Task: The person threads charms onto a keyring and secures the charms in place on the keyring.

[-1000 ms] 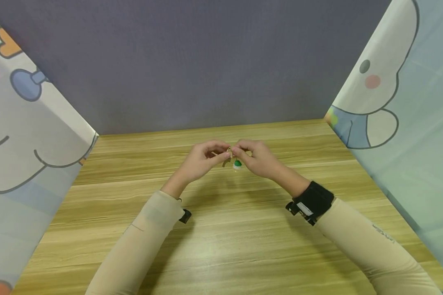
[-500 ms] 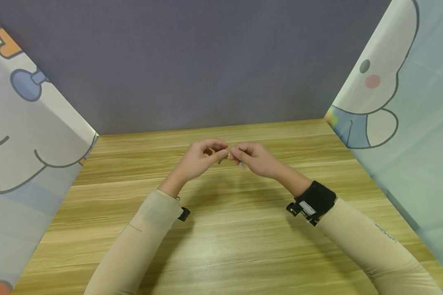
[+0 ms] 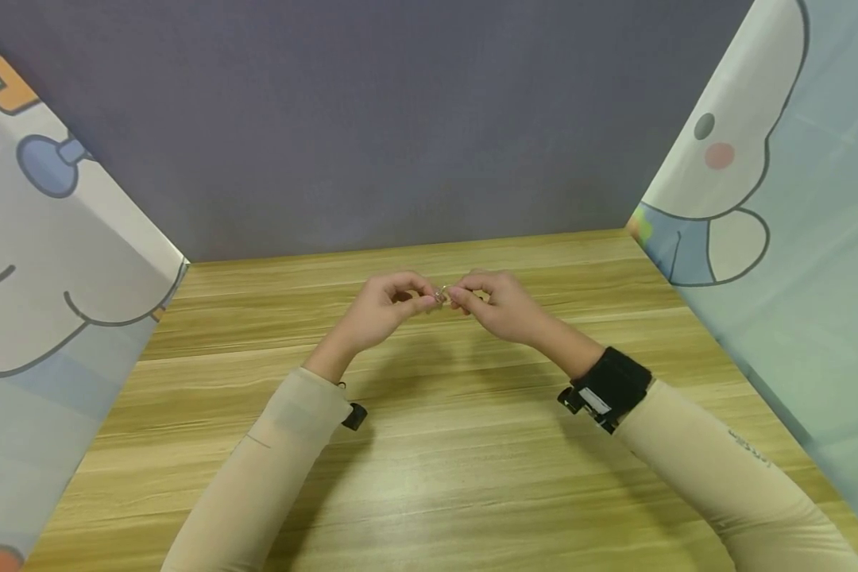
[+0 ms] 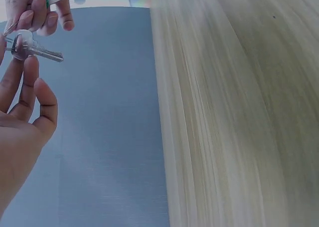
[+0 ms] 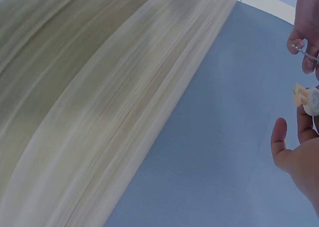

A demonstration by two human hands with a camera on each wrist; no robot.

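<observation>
Above the table (image 3: 429, 445), both hands' fingertips pinch the key (image 4: 31, 46).

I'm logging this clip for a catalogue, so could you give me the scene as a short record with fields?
Setting: wooden table with a grey back wall and cartoon-print side panels
Left hand: raised above the table, pinches a silver key on a ring
Right hand: raised, fingertips meet the left hand's at the ring; holds a small white charm
Clothing: beige sleeves, black wrist strap
</observation>
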